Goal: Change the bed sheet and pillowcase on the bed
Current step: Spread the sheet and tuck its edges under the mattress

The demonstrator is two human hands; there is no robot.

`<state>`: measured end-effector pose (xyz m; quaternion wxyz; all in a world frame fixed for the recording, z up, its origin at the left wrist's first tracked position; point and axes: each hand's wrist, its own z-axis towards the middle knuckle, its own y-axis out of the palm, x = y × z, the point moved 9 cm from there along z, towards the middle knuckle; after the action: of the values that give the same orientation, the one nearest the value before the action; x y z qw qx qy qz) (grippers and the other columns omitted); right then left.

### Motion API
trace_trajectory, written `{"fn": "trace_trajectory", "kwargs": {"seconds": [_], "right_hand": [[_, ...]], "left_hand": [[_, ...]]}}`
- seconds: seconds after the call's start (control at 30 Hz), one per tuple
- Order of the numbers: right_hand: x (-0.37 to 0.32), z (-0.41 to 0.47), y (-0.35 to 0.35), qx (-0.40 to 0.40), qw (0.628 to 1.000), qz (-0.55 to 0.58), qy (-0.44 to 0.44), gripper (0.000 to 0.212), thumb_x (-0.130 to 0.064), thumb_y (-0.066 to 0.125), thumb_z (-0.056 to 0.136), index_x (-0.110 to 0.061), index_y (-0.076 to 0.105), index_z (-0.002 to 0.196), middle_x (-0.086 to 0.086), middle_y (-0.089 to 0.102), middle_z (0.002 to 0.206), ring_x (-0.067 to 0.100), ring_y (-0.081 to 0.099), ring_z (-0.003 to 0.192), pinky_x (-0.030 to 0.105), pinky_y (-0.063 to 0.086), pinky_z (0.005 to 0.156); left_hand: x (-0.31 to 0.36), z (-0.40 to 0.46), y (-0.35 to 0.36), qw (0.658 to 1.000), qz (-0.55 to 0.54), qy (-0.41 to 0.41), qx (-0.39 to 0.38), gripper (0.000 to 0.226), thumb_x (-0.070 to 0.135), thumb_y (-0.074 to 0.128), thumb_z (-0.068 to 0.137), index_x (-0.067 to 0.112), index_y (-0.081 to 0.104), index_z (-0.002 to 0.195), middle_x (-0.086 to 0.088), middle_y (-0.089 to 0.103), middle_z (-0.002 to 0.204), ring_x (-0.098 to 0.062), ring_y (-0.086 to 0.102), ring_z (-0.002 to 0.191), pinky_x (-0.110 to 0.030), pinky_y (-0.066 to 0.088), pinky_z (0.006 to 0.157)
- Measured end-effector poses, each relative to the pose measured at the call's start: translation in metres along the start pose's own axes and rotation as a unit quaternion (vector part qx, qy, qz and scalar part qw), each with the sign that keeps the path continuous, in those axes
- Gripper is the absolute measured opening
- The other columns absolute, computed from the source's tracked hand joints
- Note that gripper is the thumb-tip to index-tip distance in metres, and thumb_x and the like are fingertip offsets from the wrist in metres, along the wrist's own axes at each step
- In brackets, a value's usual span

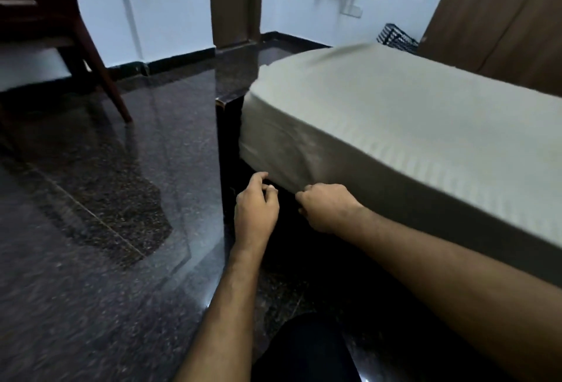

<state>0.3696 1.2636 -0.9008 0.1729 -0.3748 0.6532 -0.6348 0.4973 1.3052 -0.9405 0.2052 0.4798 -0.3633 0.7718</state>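
A pale cream bed sheet (380, 114) covers the mattress on a dark bed frame (228, 144) at the right. At the near corner the sheet hangs in folds over the mattress side. My right hand (327, 207) grips the sheet's lower edge just under the mattress. Just left of it, in front of the dark frame, my left hand (255, 208) hovers with loosely curled fingers and holds nothing. No pillow or pillowcase is in view.
Polished dark granite floor (106, 199) spreads to the left. A wooden chair (91, 47) stands at the far left. A brown door frame (235, 1) rises at the back, a wooden wardrobe (501, 17) at the right, a black crate (397, 36) behind the bed. My dark-clothed knee (304, 348) is below.
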Motion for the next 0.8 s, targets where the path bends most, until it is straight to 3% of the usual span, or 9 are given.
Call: {"fn": "trace_trajectory", "kwargs": {"seconds": [0.07,0.2,0.3,0.37,0.47,0.6,0.7,0.73,0.8], "right_hand": [[0.001,0.001,-0.008,-0.002,1.0,-0.023,-0.02,0.023,-0.035,0.051,0.1,-0.023,0.063,0.115,0.0,0.065,0.117,0.027,0.066,0.111,0.036,0.049,0.074],[0.006,0.016,-0.021,0.049,0.992,0.11,0.042,0.02,-0.035,0.052,0.1,-0.017,0.057,0.109,0.006,0.065,0.116,0.034,0.064,0.11,0.041,0.052,0.078],[0.0,0.034,-0.016,0.041,0.979,0.163,0.119,0.032,-0.039,0.052,0.102,-0.011,0.057,0.117,0.015,0.066,0.119,0.039,0.064,0.112,0.041,0.052,0.085],[-0.01,0.05,-0.007,0.032,0.984,0.139,0.111,0.029,-0.033,0.05,0.104,-0.01,0.058,0.12,0.012,0.067,0.121,0.035,0.066,0.112,0.039,0.052,0.083],[-0.008,0.066,0.013,0.005,0.983,0.131,0.132,0.03,-0.027,0.049,0.105,-0.01,0.055,0.128,0.008,0.064,0.127,0.029,0.067,0.113,0.037,0.052,0.077],[-0.01,0.055,0.037,-0.041,0.957,0.222,0.181,0.08,-0.046,0.058,0.098,0.0,0.023,0.152,0.013,0.044,0.146,0.029,0.057,0.125,0.04,0.051,0.089],[0.004,0.052,0.063,-0.101,0.893,0.342,0.273,0.074,-0.045,0.058,0.098,0.0,0.029,0.149,0.016,0.047,0.144,0.033,0.056,0.128,0.041,0.049,0.095],[0.01,0.056,0.072,-0.108,0.849,0.417,0.305,0.06,-0.041,0.057,0.099,-0.001,0.041,0.141,0.018,0.054,0.137,0.034,0.059,0.124,0.04,0.05,0.094],[0.01,0.068,0.092,-0.072,0.697,0.622,0.349,0.03,-0.031,0.054,0.101,-0.007,0.062,0.117,0.017,0.069,0.112,0.03,0.07,0.097,0.035,0.057,0.075]], "left_hand": [[-0.011,0.008,-0.004,1.0,0.014,-0.026,0.004,0.034,0.014,0.058,0.095,0.013,0.063,0.128,-0.005,0.075,0.105,-0.028,0.066,0.105,-0.038,0.052,0.09],[-0.052,0.018,0.003,0.996,-0.009,-0.09,-0.011,0.028,0.022,0.062,0.092,0.016,0.069,0.118,-0.003,0.076,0.098,-0.025,0.071,0.099,-0.042,0.055,0.092],[-0.093,0.033,0.024,0.989,-0.053,-0.132,-0.045,0.032,0.049,0.056,0.08,0.028,0.071,0.099,0.002,0.077,0.09,-0.02,0.074,0.088,-0.046,0.059,0.086],[-0.121,0.049,0.042,0.983,-0.086,-0.156,-0.055,0.034,0.061,0.054,0.074,0.035,0.071,0.087,0.001,0.077,0.083,-0.022,0.075,0.084,-0.049,0.06,0.084],[-0.101,0.072,0.054,0.973,-0.127,-0.181,-0.059,0.032,0.052,0.065,0.085,0.022,0.073,0.083,-0.003,0.076,0.076,-0.025,0.074,0.075,-0.051,0.061,0.08],[-0.085,0.083,0.081,0.969,-0.126,-0.199,-0.079,0.045,0.053,0.069,0.088,0.017,0.061,0.063,0.008,0.062,0.056,-0.01,0.056,0.055,-0.029,0.045,0.062],[-0.086,0.087,0.091,0.976,-0.131,-0.163,-0.063,0.053,0.047,0.068,0.092,0.018,0.043,0.055,0.009,0.045,0.047,-0.008,0.04,0.049,-0.027,0.03,0.05],[-0.084,0.09,0.092,0.979,-0.133,-0.146,-0.058,0.053,0.039,0.067,0.095,0.018,0.039,0.056,0.009,0.041,0.048,-0.007,0.035,0.049,-0.028,0.027,0.049],[-0.086,0.093,0.098,0.979,-0.138,-0.138,-0.065,0.048,0.027,0.065,0.099,0.018,0.039,0.06,0.006,0.041,0.053,-0.003,0.035,0.051,-0.029,0.028,0.051]]}}
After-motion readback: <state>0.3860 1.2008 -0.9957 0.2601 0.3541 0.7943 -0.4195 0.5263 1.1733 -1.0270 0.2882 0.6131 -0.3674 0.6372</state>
